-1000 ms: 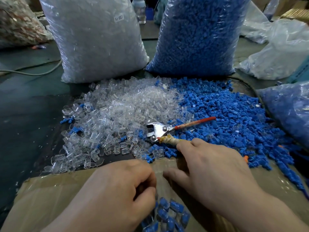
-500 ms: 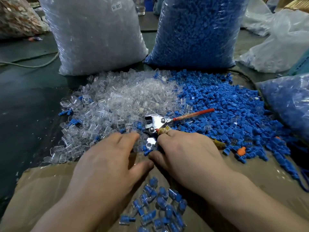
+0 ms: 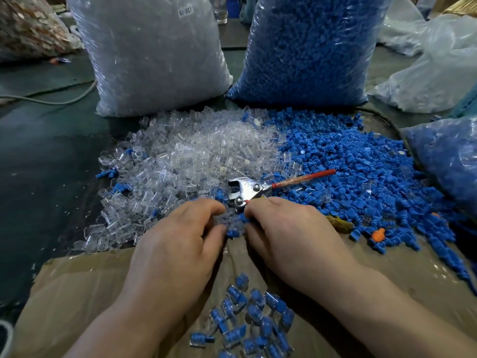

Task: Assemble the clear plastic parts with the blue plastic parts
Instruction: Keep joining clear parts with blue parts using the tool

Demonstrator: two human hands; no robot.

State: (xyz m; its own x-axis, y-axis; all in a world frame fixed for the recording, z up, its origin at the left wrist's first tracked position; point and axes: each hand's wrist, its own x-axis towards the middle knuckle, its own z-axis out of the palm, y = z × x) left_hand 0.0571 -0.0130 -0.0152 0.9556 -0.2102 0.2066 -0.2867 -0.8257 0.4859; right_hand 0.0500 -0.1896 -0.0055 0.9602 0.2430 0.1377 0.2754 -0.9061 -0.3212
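Note:
A heap of clear plastic parts (image 3: 185, 156) lies at centre left, and a heap of blue plastic parts (image 3: 361, 166) spreads to its right. My left hand (image 3: 178, 244) and my right hand (image 3: 286, 233) reach side by side into the near edge where the two heaps meet, fingers curled down among the loose pieces. Whether either hand holds a piece is hidden by the fingers. Several assembled clear-and-blue pieces (image 3: 247, 321) lie on the brown cardboard (image 3: 77, 293) between my forearms.
Metal pliers (image 3: 247, 189) with a red handle lie just beyond my fingertips. A big bag of clear parts (image 3: 152, 55) and one of blue parts (image 3: 307, 47) stand behind. Another bag (image 3: 449, 156) sits at right. An orange piece (image 3: 378, 234) lies near the blue heap.
Both hands moved forward from the cardboard to the near edge of the heaps. The left hand uncurled from a fist. The assembled pieces between my forearms came into view.

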